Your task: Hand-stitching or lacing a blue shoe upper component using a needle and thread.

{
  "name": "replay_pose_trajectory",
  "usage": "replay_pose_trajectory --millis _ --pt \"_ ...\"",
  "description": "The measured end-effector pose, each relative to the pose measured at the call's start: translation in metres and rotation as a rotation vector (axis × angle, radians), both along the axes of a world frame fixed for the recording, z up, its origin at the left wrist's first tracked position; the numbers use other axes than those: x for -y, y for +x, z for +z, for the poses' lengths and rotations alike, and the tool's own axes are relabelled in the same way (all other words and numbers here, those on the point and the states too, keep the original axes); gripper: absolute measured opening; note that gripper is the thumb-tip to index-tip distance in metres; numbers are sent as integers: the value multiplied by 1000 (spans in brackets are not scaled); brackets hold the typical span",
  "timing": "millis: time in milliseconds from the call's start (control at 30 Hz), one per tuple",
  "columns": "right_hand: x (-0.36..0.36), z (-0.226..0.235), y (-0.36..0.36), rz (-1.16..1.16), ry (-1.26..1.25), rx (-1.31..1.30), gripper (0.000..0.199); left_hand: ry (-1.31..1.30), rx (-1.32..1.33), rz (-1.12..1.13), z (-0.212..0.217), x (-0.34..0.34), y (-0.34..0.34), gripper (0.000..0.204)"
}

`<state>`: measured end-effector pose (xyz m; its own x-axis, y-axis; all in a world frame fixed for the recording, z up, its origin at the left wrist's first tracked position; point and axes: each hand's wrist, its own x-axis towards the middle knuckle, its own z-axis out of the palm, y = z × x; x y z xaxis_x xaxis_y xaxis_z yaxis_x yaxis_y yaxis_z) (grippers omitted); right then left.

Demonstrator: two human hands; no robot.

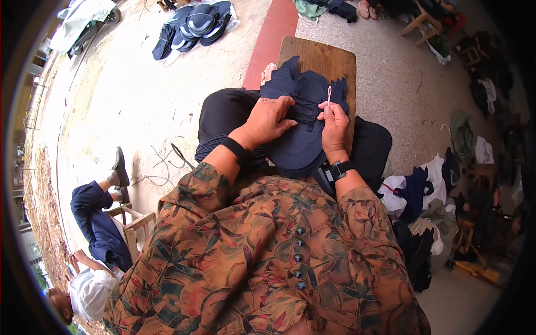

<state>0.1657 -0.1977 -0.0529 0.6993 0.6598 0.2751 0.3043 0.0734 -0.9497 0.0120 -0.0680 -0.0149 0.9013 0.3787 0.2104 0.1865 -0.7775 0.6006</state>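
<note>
A stack of dark navy cut fabric pieces [301, 95] lies across my lap and a wooden board [326, 58]. My left hand [269, 120] rests flat on the fabric, fingers spread and pressing it down. My right hand [334, 124] is closed around a thin pink tool like a crochet hook or needle [329, 96], which points upward above the fabric's right edge. Dark thread stitches run between the two hands. Both wrists carry black bands.
A pile of navy pieces [192, 28] lies on the concrete floor at the far left. Heaps of cloth [424, 206] sit at my right. Another person [97, 223] sits on a wooden stool [137, 229] at lower left. Wooden stools [424, 22] stand at top right.
</note>
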Motion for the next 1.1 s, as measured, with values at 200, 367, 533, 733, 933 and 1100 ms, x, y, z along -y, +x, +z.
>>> replay_pose_trajectory --millis 200,367,533,733,933,1100 --pt "5 10 -7 61 29 20 11 -142 161 43 -6 0 -4 41" --pt "5 8 -8 79 -112 475 8 -125 100 34 -3 1 -3 41" --pt "1 4 -3 85 -131 254 9 -53 123 28 0 2 -5 38" --pt "2 -1 0 20 -18 109 10 16 234 -107 -11 -11 -3 14" --pt "1 -3 0 -30 -37 249 6 77 50 -183 5 -11 2 12" --pt "0 -2 -1 -34 -61 294 3 120 -53 -142 11 -6 5 23"
